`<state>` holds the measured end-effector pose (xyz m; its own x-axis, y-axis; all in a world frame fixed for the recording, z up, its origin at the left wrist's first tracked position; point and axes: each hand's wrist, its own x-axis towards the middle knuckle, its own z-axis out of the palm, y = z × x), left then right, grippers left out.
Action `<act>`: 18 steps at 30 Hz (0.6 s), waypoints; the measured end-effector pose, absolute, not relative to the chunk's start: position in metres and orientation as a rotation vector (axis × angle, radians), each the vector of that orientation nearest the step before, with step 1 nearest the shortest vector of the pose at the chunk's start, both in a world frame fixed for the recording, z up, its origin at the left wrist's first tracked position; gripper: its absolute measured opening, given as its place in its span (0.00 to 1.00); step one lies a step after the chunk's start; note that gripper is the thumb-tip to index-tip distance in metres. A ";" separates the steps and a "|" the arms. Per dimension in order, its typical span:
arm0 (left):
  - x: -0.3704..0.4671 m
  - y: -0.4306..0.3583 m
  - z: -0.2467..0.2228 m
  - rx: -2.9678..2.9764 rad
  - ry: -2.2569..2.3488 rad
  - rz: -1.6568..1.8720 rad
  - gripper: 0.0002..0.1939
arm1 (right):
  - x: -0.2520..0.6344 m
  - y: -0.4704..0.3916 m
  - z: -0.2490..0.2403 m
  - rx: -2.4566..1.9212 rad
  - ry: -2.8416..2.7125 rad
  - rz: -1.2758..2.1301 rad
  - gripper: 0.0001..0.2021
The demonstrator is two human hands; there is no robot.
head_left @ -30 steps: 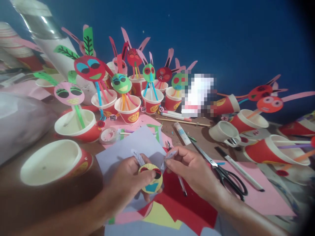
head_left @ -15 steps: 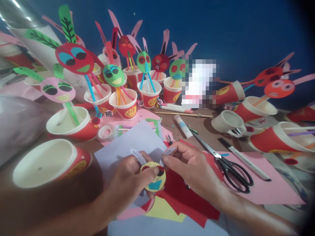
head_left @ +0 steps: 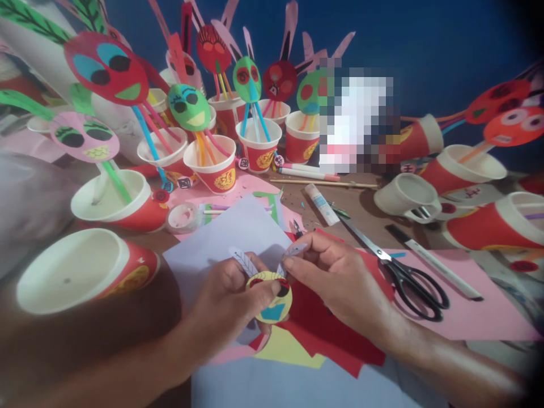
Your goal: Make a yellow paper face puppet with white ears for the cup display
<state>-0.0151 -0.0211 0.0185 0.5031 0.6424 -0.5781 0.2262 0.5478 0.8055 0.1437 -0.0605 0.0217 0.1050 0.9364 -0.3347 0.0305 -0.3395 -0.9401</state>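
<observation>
Between thumb and fingers, my left hand point(head_left: 232, 297) grips a small round yellow paper face point(head_left: 273, 313). The face has red and black eyes and a blue mouth; my left thumb covers part of the eyes. Two pale paper ears with drawn dark lines stick up from its top. The left paper ear point(head_left: 243, 260) leans outward beside my left fingers. My right hand point(head_left: 329, 269) pinches the right paper ear point(head_left: 296, 248) between thumb and forefinger. Below the hands lie a pale paper sheet point(head_left: 212, 243), red paper point(head_left: 327, 334) and a yellow paper scrap point(head_left: 293, 348).
Black-handled scissors point(head_left: 419, 289), a marker point(head_left: 442, 272) and a glue stick point(head_left: 321, 205) lie to the right. A white mug point(head_left: 406, 192) stands behind them. Paper cups with coloured paper faces on straws line the back, including a green face point(head_left: 189, 107). An upturned paper cup point(head_left: 63, 272) lies left.
The camera view has shifted slightly, so the cups and tools sit higher and spread wider. Both hands keep the same hold on the paper face and its ear.
</observation>
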 end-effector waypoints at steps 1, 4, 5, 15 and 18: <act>-0.015 -0.021 0.018 0.988 1.043 0.310 0.08 | 0.144 -0.061 0.022 -1.534 -0.986 1.361 0.05; -0.015 -0.022 0.018 0.978 1.058 0.335 0.08 | 0.143 -0.061 0.023 -1.509 -0.970 1.372 0.05; -0.014 -0.023 0.018 0.985 1.067 0.352 0.08 | 0.143 -0.062 0.023 -1.506 -0.968 1.374 0.05; -0.012 -0.021 0.019 0.983 1.080 0.318 0.09 | 0.143 -0.060 0.023 -1.492 -0.974 1.363 0.06; -0.011 -0.021 0.021 0.984 1.103 0.307 0.10 | 0.142 -0.060 0.023 -1.519 -0.981 1.354 0.06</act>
